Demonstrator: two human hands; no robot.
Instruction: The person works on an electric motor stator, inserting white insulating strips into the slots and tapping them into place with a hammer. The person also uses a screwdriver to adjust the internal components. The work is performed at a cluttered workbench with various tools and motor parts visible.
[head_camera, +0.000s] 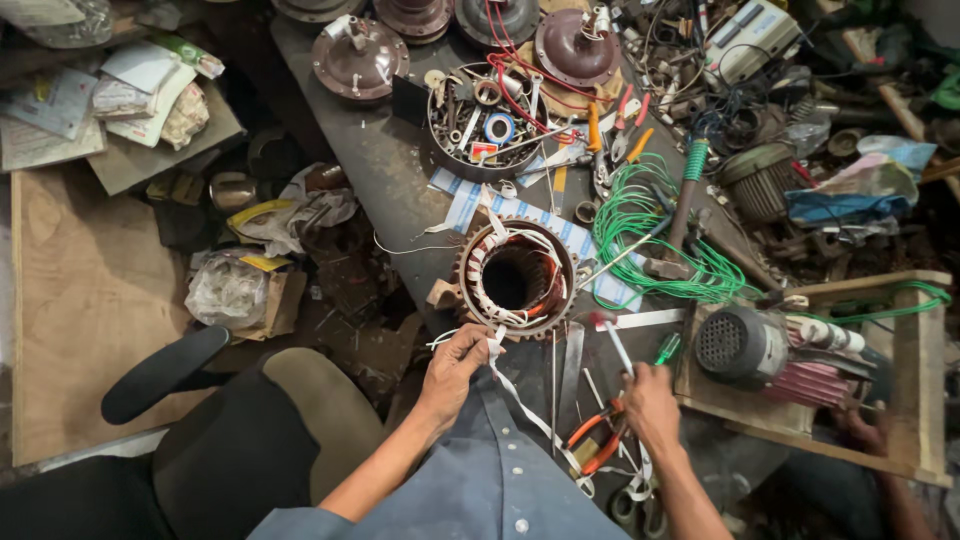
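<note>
Just ahead of both hands, on the dark workbench (380, 180), a motor stator (516, 277) lies with its round bore facing up at the camera, toothed core around the rim, copper windings and white insulation strips showing inside. It sits directly beyond the left hand (455, 365), which is the nearer of the two and is closed in a pinch on a white tape strip (497, 348) at the stator's near edge; the strip trails back toward the person's body over the blue cloth (480, 480) on the lap. The right hand (648, 398) sits to the right and a little further from the stator, closed around a thin rod-like tool (617, 345) whose long axis slants up and to the left, its tip pointing toward the stator's near-right rim but apart from it. Orange-handled pliers (598, 440) lie just beside the right hand, near its wrist. Green wire (640, 225) is heaped to the right of the stator, beside a hammer (680, 210), and a small grey motor (740, 345) rests in a wooden tray (900, 290) further right
</note>
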